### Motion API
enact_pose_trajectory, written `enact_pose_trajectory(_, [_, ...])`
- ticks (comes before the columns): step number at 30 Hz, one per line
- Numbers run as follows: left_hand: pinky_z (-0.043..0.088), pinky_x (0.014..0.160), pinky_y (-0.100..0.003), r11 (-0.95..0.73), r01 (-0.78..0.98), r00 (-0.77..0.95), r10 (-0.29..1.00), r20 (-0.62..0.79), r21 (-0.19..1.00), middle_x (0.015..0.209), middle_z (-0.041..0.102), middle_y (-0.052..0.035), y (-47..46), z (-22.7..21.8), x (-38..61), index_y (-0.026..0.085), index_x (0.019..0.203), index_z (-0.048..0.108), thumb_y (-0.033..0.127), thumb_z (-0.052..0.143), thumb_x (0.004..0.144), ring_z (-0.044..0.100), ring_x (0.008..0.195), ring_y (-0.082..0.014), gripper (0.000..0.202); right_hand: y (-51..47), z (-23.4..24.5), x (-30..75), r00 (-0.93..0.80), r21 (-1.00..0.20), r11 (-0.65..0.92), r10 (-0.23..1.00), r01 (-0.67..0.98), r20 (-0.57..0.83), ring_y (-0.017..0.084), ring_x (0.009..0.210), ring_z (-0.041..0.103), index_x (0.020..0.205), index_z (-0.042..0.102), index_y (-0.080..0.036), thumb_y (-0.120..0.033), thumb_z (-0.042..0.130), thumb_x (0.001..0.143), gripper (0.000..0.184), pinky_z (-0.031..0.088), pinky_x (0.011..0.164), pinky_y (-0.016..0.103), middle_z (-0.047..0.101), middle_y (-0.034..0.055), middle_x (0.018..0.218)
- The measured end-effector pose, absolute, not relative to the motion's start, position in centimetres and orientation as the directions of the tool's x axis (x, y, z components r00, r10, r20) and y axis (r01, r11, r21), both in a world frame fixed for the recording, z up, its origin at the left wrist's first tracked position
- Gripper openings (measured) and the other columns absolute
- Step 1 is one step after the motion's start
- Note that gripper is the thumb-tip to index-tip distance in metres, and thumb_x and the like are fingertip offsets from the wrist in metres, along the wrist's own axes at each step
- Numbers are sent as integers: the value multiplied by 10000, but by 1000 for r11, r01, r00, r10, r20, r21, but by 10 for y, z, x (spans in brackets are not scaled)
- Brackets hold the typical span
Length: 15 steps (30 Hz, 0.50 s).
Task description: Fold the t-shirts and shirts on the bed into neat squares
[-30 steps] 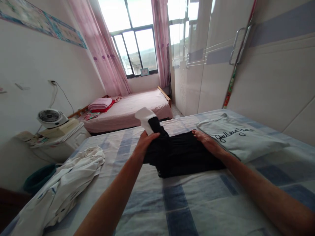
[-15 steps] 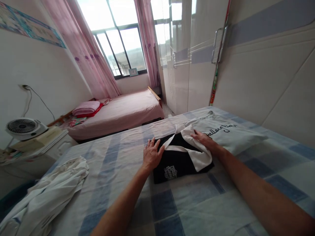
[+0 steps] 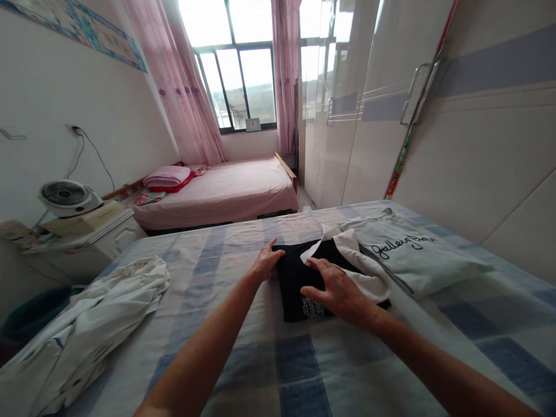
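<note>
A folded black shirt (image 3: 295,278) with a white collar (image 3: 347,246) and a pale printed crest lies on the bed in front of me. At its far left corner is my left hand (image 3: 266,262), thumb and fingers apart against the edge of the cloth. My right hand (image 3: 341,289) is over the middle of the shirt with its fingers spread, covering part of the collar and the crest. Just right of the shirt lies a pale grey-green shirt (image 3: 417,249) with dark lettering, laid flat.
A crumpled white garment (image 3: 108,324) lies at the bed's left side. The checked bedsheet (image 3: 208,359) spreads under everything. A fan (image 3: 65,197) sits on a cabinet at left. Beyond is a pink bed (image 3: 234,191); a tall wardrobe (image 3: 369,139) stands at right.
My right hand has moved left and nearer, from the collar to the middle of the black shirt. My left hand has slid to its far left corner. The view has turned slightly left.
</note>
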<state>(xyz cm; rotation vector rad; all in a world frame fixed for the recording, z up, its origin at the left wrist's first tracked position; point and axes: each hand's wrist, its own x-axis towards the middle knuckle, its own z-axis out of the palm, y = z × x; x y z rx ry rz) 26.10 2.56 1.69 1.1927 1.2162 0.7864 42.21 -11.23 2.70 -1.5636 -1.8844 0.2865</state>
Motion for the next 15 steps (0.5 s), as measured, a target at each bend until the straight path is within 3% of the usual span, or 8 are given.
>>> enact_pose_trajectory(4, [412, 451, -179, 297, -130, 271, 928, -254, 946, 570, 548, 42, 17, 28, 270, 136, 1147, 598, 104, 626, 686, 492, 449, -69, 463, -120, 12, 390, -44, -432, 229, 917, 872, 397, 361, 1334, 321, 1432, 294, -141, -582, 659, 661, 960, 305, 1044, 544, 372, 210, 1440])
enact_pose_trajectory(6, [476, 515, -197, 287, -194, 273, 934, -229, 938, 635, 592, 14, 11, 38, 276, 120, 1011, 633, 130, 627, 708, 552, 519, -79, 303, -125, 14, 383, -10, -405, 212, 895, 889, 446, 379, 1355, 270, 1468, 198, -157, -582, 683, 634, 1054, 285, 1046, 568, 298, 214, 1479])
enact_pose_trajectory(9, [527, 591, -236, 255, -340, 289, 944, -157, 905, 693, 630, -9, -3, 62, 283, 122, 931, 623, 149, 655, 716, 603, 584, -98, 219, -133, 31, 379, 56, -396, 178, 856, 901, 513, 391, 1358, 255, 1489, 86, -173, -566, 700, 614, 1139, 286, 1047, 572, 242, 195, 1505])
enact_pose_trajectory(12, [545, 619, -262, 193, -471, 304, 952, -48, 861, 719, 647, -22, -20, 92, 284, 116, 931, 617, 165, 679, 719, 615, 593, -105, 225, -140, 60, 384, 95, -384, 147, 833, 912, 545, 380, 1311, 352, 1489, 91, -174, -505, 664, 666, 1056, 351, 1020, 526, 317, 168, 1477])
enact_pose_trajectory(15, [559, 685, -291, 95, -526, 284, 956, 69, 845, 749, 656, -20, -34, 122, 276, 117, 968, 628, 193, 687, 726, 630, 620, -105, 261, -143, 96, 400, 163, -332, 46, 803, 942, 573, 338, 1051, 591, 1404, 338, -257, -397, 546, 773, 679, 467, 851, 460, 598, 114, 1230])
